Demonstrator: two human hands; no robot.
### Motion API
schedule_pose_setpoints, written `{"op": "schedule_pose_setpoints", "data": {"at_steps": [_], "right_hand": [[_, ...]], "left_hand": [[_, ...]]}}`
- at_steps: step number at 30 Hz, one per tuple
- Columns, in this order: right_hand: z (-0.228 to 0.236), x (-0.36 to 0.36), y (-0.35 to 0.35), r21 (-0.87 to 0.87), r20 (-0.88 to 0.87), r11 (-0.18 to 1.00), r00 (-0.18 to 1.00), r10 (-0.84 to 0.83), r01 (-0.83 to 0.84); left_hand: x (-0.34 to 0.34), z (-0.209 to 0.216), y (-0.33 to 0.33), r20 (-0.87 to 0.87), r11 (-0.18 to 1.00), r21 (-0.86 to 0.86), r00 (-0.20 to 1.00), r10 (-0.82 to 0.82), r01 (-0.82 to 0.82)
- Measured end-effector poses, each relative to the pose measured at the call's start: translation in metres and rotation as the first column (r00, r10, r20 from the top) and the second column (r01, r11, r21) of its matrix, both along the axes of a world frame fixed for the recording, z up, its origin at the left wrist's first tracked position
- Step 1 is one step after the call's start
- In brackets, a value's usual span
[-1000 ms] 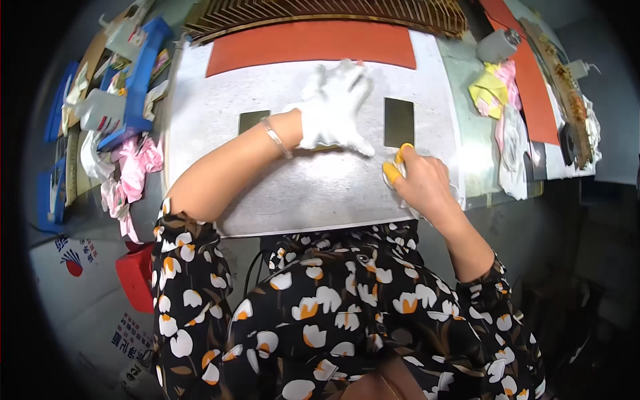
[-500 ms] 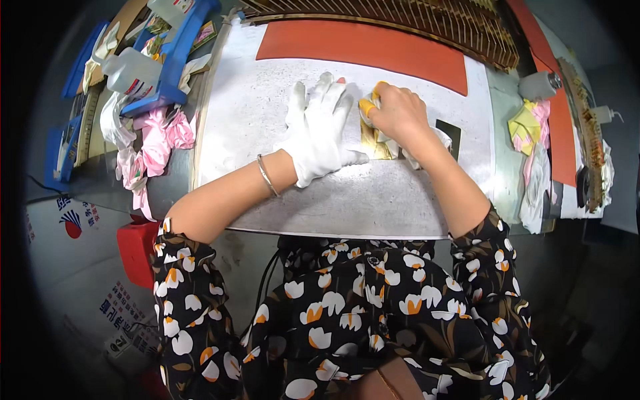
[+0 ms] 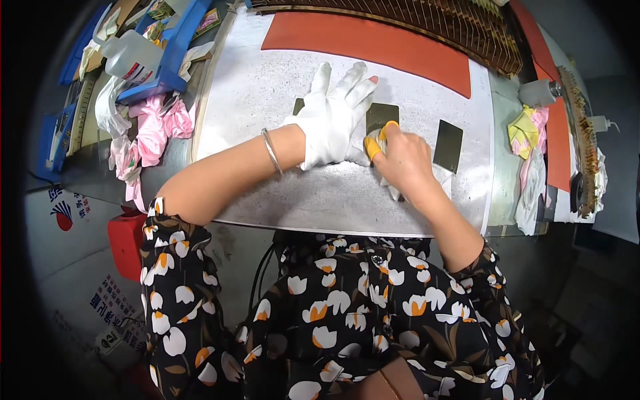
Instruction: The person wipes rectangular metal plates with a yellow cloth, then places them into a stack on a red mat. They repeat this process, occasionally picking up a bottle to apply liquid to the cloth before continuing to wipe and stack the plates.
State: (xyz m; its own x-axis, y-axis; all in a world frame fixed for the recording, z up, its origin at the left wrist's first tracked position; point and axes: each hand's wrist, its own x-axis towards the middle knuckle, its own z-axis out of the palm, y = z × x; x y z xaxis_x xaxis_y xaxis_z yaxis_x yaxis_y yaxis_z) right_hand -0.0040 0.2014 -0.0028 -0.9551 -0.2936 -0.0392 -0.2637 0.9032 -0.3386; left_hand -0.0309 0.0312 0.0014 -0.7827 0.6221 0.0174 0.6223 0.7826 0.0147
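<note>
My left hand (image 3: 330,130), in a white glove with one bare fingertip showing, lies flat with fingers spread on the pale worktop sheet (image 3: 267,193). Its fingertips reach beside a dark rectangular plate (image 3: 382,115), and the thumb points toward my right hand. My right hand (image 3: 407,160) wears yellow finger covers on thumb and forefinger and grips a crumpled white cloth (image 3: 441,177) at the plate's near end. A second dark plate (image 3: 449,143) lies to the right, partly beside the cloth. Left of the glove, the corner of another dark plate (image 3: 298,105) peeks out, mostly covered.
An orange-red mat (image 3: 367,40) lies across the far side, before a slotted brown rack (image 3: 427,30). On the left are a blue tray (image 3: 175,63), a white bottle (image 3: 132,55) and pink cloths (image 3: 155,130). Another bottle (image 3: 539,93) and a yellow cloth (image 3: 523,127) sit right.
My left hand has shifted right and slightly up. My right hand, with the cloth, has moved down toward me, uncovering the dark middle plate, which showed a golden glare before.
</note>
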Motion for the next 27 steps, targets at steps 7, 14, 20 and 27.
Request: {"op": "schedule_pose_setpoints", "data": {"at_steps": [7, 14, 20, 27], "right_hand": [[0.015, 0.042, 0.013, 0.008, 0.088, 0.993, 0.989, 0.116, -0.117], [0.046, -0.019, -0.048, -0.113, 0.037, 0.985, 0.990, 0.135, -0.130], [0.019, -0.060, -0.100, -0.054, 0.078, 0.990, 0.988, 0.133, -0.129], [-0.001, -0.042, -0.109, -0.038, 0.016, 0.996, 0.997, 0.076, -0.075]], "left_hand": [[-0.007, 0.019, -0.044, 0.080, 0.995, 0.098, 0.997, -0.021, 0.013], [0.010, 0.001, -0.119, 0.030, 0.981, 0.196, 1.000, -0.006, 0.000], [0.011, -0.014, -0.116, 0.019, 0.955, 0.291, 0.998, 0.053, -0.056], [0.007, -0.016, -0.110, 0.035, 0.970, 0.240, 0.999, 0.039, -0.046]]}}
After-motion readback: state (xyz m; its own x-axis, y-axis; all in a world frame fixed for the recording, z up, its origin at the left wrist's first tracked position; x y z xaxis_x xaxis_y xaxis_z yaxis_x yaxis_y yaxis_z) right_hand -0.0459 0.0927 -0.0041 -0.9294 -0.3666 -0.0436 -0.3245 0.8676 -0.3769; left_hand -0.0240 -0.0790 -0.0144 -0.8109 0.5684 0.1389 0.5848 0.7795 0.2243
